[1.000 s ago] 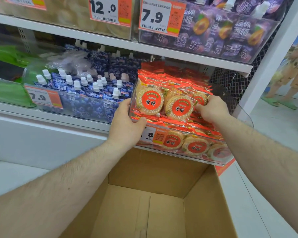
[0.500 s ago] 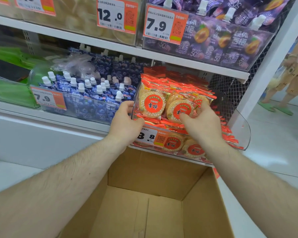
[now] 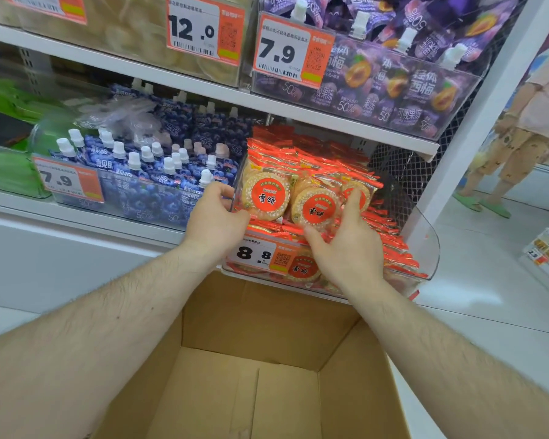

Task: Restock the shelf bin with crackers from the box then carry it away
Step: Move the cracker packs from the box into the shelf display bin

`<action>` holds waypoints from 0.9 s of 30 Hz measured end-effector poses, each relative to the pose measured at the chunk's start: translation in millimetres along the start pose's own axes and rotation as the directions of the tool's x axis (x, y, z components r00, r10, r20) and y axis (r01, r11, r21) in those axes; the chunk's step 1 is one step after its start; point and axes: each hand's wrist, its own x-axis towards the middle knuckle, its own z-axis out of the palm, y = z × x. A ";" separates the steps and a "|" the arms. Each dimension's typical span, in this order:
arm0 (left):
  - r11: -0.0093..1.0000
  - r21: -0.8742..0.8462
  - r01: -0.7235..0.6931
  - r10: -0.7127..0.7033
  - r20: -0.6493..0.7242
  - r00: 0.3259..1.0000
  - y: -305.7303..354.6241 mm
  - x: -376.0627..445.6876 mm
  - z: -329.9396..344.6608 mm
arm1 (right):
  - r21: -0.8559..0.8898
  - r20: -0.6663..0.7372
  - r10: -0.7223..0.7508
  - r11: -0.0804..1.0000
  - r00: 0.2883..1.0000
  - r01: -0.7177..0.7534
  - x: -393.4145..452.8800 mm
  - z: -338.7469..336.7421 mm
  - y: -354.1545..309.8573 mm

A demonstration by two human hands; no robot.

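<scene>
Since a second ago the right hand has come off the far side of the cracker heap and now lies on its front, fingers spread and laid flat over the packets, the thumb under a round pack. The left hand stays where it was, curled round the left front corner of the clear shelf bin, thumb and fingers gripping its wall.

The crackers fill that bin to a heap above its rim: red-edged packets, two of them standing upright in front, each with a red disc printed 雪饼. The bin sits on the lower shelf, its front hanging over the edge. A price tag on its face reads 8.8.

Directly below, between the two forearms, stands the open cardboard box, its inside bare brown board as far as can be seen.

Just left of the bin is another clear bin of blue spouted pouches with white caps, tagged 7.9 and printed 50%. Further left lie green packs. On the shelf above, purple pouches reading 轻体西梅 and 可吸果冻 carry a 7.9 tag, beside a 12.0 tag. Behind the crackers is black mesh; a person's legs in green sandals stand off to the right.
</scene>
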 end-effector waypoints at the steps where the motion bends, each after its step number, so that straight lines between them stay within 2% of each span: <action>1: 1.000 0.026 -0.005 0.005 -0.005 1.000 0.1 2.5 0.0 | -0.033 -0.084 -0.060 0.998 0.995 0.057 -8.5 0.0 4.7; 3: 0.997 0.078 -0.015 0.016 -0.016 1.000 -0.4 6.1 0.1 | -0.161 -0.166 -0.245 0.962 0.955 0.219 -26.0 3.3 11.7; 5: 0.993 0.117 -0.017 0.020 -0.021 1.000 -0.9 8.8 0.6 | -0.284 -0.092 -0.347 0.908 0.933 0.310 -35.0 9.3 16.4; 8: 0.990 0.142 -0.008 0.013 -0.037 0.999 0.5 11.4 -0.7 | -0.351 0.037 -0.331 0.879 0.943 0.323 -30.3 13.3 13.9; 13: 0.970 0.239 -0.046 0.053 -0.025 0.998 5.2 4.7 -7.1 | -0.347 0.130 -0.322 0.871 0.938 0.348 -17.7 -1.3 1.7; 22: 0.935 0.353 -0.039 0.025 0.045 0.999 10.4 -22.0 -27.7 | -0.286 0.372 -0.326 0.851 0.869 0.441 -38.1 -44.5 -8.1; 24: 0.936 0.350 -0.037 0.001 0.104 0.995 10.4 -23.3 -29.2 | -0.281 0.400 -0.322 0.848 0.858 0.449 -37.6 -48.1 -10.1; 27: 0.974 0.224 -0.022 -0.018 0.174 0.985 13.2 -19.1 -26.6 | -0.260 0.447 -0.317 0.849 0.836 0.461 -36.7 -53.9 -13.8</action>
